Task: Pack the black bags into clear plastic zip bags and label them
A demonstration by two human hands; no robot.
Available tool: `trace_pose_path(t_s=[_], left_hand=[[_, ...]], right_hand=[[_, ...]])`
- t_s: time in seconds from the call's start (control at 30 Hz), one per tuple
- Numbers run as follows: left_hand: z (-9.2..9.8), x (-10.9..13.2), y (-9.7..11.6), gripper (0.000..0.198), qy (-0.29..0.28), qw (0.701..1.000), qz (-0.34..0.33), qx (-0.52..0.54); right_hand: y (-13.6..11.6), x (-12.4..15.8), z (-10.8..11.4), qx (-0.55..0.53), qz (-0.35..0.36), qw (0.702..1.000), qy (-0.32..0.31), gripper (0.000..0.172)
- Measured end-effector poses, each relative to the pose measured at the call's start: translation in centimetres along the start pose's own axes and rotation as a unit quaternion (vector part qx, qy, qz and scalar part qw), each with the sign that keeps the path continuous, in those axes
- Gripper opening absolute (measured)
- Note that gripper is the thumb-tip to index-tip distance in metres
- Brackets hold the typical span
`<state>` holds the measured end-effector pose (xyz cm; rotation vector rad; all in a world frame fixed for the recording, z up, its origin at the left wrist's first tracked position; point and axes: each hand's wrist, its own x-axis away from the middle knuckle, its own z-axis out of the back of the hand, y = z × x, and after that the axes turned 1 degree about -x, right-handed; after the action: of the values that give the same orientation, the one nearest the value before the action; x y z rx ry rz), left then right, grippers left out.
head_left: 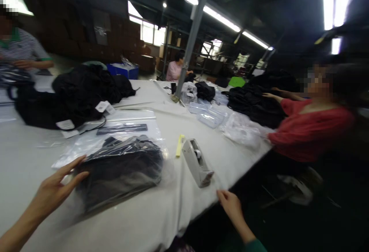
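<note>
A black garment sealed in a clear plastic bag (121, 171) lies on the white table (161, 221) in front of me. My left hand (56, 188) rests on the bag's left edge with its fingers stretched out and apart. My right hand (230, 204) hovers at the table's near right edge, just below a grey tape dispenser (197, 163). Its fingers look loosely curled and hold nothing that I can see. A yellow marker-like stick (180, 145) lies beside the dispenser.
A heap of black garments with white tags (77, 94) sits at the far left. Empty clear bags (115, 123) lie behind my bag. A person in a red top (308, 129) works at the right, a person in stripes (20, 50) at far left. A grey pillar (191, 38) stands mid-table.
</note>
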<state>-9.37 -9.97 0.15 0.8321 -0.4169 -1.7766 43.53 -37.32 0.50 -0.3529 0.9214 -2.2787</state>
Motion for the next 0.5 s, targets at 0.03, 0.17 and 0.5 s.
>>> trace_pose_path(t_s=[0.03,0.17,0.5], left_hand=[[0.4,0.1,1.2,0.063,0.0,1.0,-0.003,0.016],[1.2,-0.6,3.8,0.049,0.054,0.996,-0.038,0.057],[2.8,-1.8,3.9,0.026,-0.013,0.989,-0.032,0.147]], right_hand=[[0.0,0.3,0.6,0.009,0.008,1.0,-0.008,0.052],[-2.1,-1.5,1.8,0.087,0.099,0.991,-0.007,0.042],[-28.4,1.1,-2.8,0.065,0.648,0.726,-0.22,0.018]])
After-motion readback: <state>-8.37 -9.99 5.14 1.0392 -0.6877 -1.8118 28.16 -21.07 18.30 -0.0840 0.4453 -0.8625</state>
